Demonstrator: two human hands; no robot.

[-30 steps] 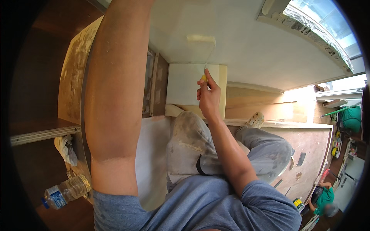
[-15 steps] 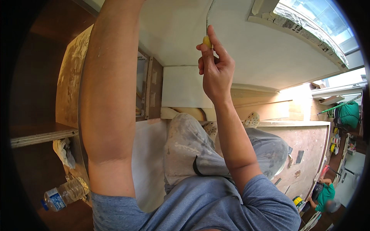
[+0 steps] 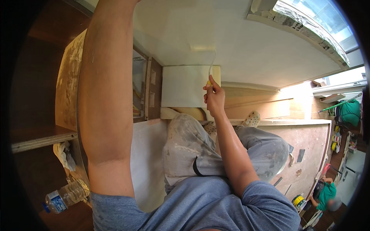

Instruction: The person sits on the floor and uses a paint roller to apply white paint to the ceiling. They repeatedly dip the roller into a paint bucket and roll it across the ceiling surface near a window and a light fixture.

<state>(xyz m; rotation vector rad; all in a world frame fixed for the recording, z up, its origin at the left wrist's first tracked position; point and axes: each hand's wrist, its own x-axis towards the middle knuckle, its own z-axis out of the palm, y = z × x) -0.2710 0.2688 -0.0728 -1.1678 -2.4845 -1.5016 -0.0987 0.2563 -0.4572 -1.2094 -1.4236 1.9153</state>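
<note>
My right hand [image 3: 214, 99] is closed round the yellow handle of a small paint roller [image 3: 203, 48], the index finger stretched along its metal rod. The pale roller sleeve lies against the white wall [image 3: 250, 46] in front of me, above a white panel [image 3: 183, 86]. Raised on the left, my left arm [image 3: 108, 81] runs up past the top edge. Its hand is outside the picture, so its fingers and anything in them are hidden.
I sit on a plaster-stained board [image 3: 304, 142] with scrapers on it. A plastic bottle [image 3: 65, 196] and crumpled cloth [image 3: 64, 156] lie at left. Beside my left arm is an open-framed recess [image 3: 140, 84]. A paper-edged window [image 3: 320, 23] is upper right; a person in green [image 3: 327, 196] works far right.
My right hand has come down and slightly toward me with the roller. The roller's sleeve, out of the picture before, now shows on the wall. My left arm has shifted slightly left.
</note>
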